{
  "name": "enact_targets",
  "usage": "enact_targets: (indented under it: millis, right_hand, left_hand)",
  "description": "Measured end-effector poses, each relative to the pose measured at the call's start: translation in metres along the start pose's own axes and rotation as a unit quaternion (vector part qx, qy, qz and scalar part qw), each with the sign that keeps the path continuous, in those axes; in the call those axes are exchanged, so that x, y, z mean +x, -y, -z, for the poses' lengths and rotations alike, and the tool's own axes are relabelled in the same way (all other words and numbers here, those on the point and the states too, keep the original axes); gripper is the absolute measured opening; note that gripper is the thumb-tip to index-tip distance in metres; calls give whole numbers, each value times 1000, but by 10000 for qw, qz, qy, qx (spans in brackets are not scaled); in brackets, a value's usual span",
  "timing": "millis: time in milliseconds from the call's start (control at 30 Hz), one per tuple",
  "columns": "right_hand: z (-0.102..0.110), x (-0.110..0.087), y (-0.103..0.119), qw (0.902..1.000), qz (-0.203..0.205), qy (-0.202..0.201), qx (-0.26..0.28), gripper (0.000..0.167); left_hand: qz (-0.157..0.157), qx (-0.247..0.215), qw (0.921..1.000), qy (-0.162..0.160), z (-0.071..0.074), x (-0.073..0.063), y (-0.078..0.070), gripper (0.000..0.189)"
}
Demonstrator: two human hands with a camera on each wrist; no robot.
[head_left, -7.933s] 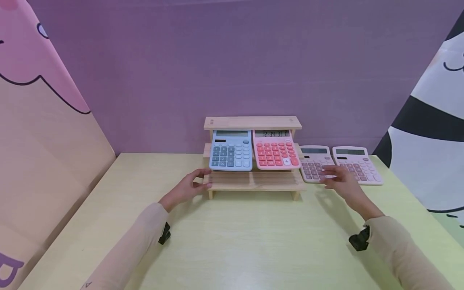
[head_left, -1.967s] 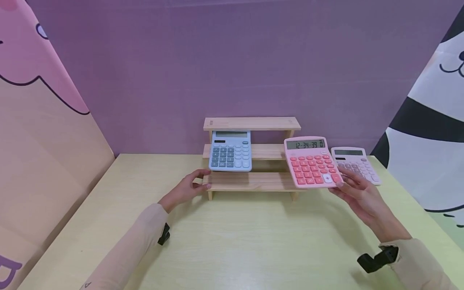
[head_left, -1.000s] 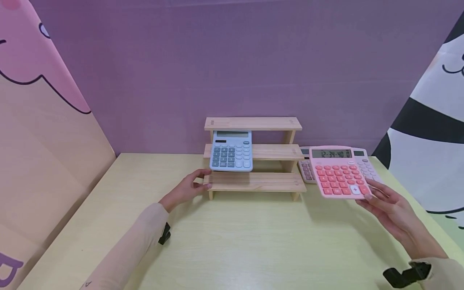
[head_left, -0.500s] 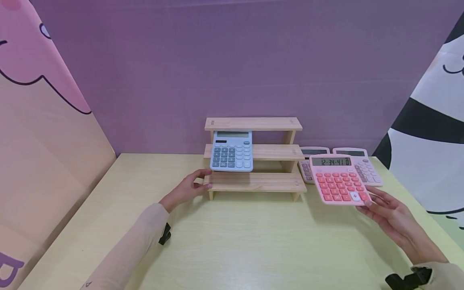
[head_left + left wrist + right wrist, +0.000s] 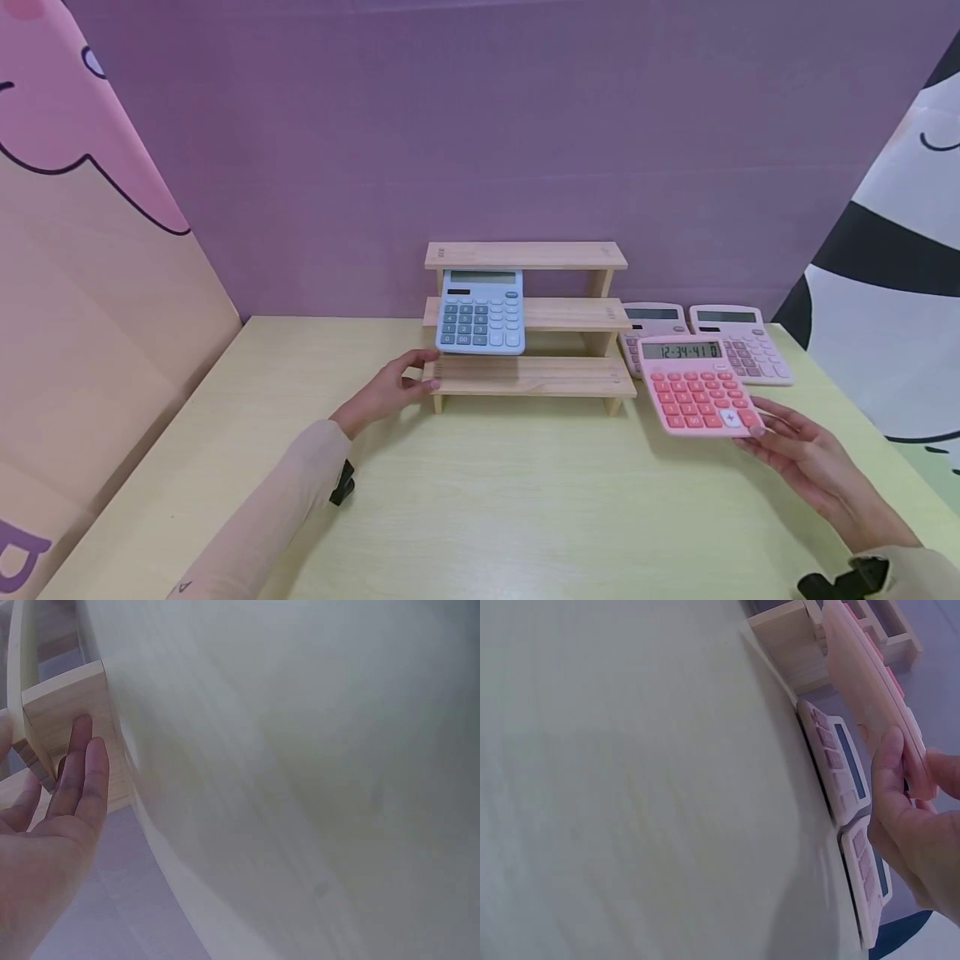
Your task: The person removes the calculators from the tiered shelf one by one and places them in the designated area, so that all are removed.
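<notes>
My right hand [image 5: 825, 471] pinches a pink calculator [image 5: 699, 386] by its lower right corner, thumb on the key side and fingers beneath. In the right wrist view the calculator [image 5: 874, 690] is held above the table, tilted. A three-tier wooden shelf rack [image 5: 532, 377] stands against the back wall. At the left end of its lowest board, my left hand [image 5: 386, 393] holds the edge between thumb and fingers; the left wrist view shows fingertips [image 5: 81, 731] under the board by the leg. A blue calculator [image 5: 481, 312] leans on the rack's left half.
Two pale pink calculators lie side by side right of the rack: the nearer-to-rack one [image 5: 652, 315] is partly covered by the held calculator, and the other [image 5: 742, 346] sits further right. A purple cloth wall [image 5: 480, 150] rises behind the table [image 5: 480, 500].
The pink calculator has left the rack's right half in my right hand, travelling right, then lower and nearer over the last second. My left hand and the blue calculator have stayed put.
</notes>
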State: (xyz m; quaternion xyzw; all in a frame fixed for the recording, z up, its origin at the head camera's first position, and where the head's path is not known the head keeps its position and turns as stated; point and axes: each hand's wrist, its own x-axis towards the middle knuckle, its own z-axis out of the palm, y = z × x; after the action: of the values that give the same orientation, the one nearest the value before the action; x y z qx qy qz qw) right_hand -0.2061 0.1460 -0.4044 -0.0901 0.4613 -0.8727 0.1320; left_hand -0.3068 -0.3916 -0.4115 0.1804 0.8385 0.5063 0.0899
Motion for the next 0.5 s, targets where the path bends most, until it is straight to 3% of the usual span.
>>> enact_targets:
  millis: [267, 500]
  right_hand:
    - [7, 1, -6, 9995, -5, 326, 32, 46]
    - [8, -1, -10, 9994, -186, 274, -70, 47]
  left_hand:
    - [58, -30, 10000, 7, 0, 0, 0, 54]
    - [10, 7, 10000, 2, 0, 0, -1, 54]
